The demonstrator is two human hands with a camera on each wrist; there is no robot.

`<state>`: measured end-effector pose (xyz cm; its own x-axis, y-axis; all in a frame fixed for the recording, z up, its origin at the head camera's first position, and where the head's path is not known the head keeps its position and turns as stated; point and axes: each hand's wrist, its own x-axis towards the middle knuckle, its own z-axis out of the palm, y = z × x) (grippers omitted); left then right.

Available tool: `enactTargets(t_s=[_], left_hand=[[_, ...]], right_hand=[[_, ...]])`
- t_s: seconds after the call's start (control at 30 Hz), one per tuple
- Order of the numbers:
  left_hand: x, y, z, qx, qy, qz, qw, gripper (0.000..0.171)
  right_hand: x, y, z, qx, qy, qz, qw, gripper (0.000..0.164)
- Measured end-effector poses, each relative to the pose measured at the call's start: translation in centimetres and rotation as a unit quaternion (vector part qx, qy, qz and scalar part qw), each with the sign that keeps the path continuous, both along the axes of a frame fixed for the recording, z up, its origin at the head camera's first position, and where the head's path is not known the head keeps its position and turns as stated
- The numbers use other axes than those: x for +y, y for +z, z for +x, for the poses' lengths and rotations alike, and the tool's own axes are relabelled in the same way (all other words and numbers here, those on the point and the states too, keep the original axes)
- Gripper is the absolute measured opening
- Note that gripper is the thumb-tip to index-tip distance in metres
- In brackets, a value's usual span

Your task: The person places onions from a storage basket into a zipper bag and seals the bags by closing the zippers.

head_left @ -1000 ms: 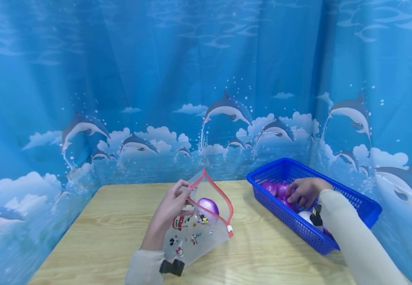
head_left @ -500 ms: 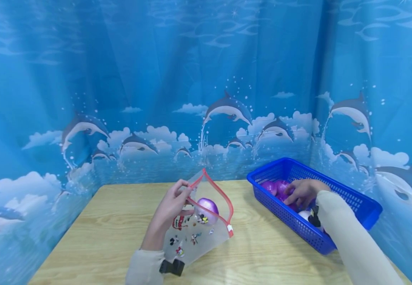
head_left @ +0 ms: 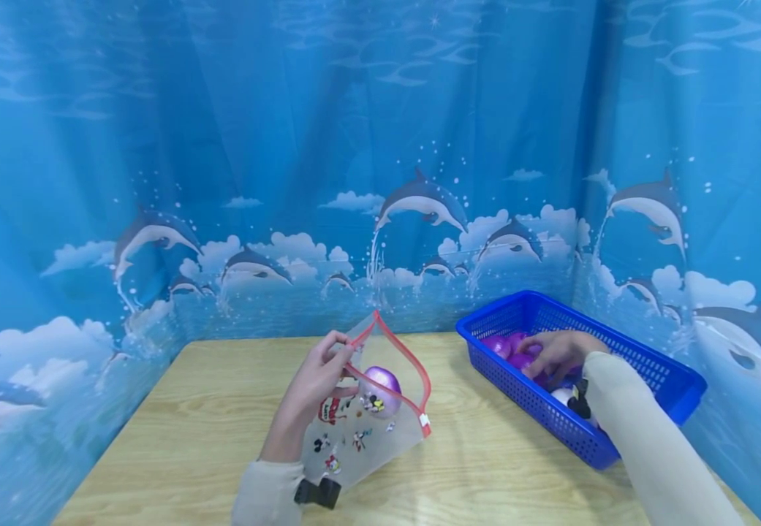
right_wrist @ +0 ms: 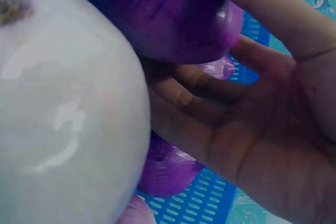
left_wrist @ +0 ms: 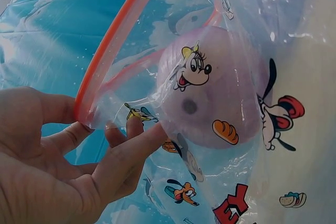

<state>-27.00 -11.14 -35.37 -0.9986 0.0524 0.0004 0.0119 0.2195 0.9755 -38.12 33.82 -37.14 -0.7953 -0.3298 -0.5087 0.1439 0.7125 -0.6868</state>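
Note:
In the head view my left hand [head_left: 314, 383] pinches the red-edged rim of a clear zip bag [head_left: 354, 442] printed with cartoon figures, its mouth spread apart. Inside the bag lies a pale purple onion [head_left: 381, 381], seen through the plastic in the left wrist view. My right hand [head_left: 561, 354] reaches into a blue basket [head_left: 515, 391]. The right wrist view shows its thumb on a glossy purple onion [right_wrist: 173, 19], the other fingers curling beneath. Close beside them is a large white onion [right_wrist: 68, 103].
Several more purple onions [head_left: 496, 345] lie in the basket, some partly hidden by my right hand. The bag's white slider [head_left: 425, 420] sits at its right corner. A wooden table [head_left: 222, 416] carries everything, with a dolphin-print curtain [head_left: 327, 183] behind.
My right hand has shifted slightly left within the basket, its fingers moving among the purple onions. The onion in the bag has settled a little left. My left hand stays in place on the rim.

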Motion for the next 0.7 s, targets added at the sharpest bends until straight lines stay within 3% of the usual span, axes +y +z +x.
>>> enactTargets(t_s=[0.23, 0.47, 0.7], left_hand=[[0.0, 0.0, 0.0, 0.0, 0.0, 0.001, 1.0, 0.018], [0.0, 0.0, 0.0, 0.001, -0.001, 0.001, 1.0, 0.018], [0.1, -0.1, 0.1, -0.001, 0.003, -0.004, 1.0, 0.02]], right_hand=[[0.6, 0.8, 0.3, 0.002, 0.017, 0.003, 1.0, 0.087], [1.6, 2.6, 0.3, 0.061, 0.05, 0.029, 0.996, 0.077], [1.3, 4.7, 0.6, 0.102, 0.043, 0.012, 0.994, 0.071]])
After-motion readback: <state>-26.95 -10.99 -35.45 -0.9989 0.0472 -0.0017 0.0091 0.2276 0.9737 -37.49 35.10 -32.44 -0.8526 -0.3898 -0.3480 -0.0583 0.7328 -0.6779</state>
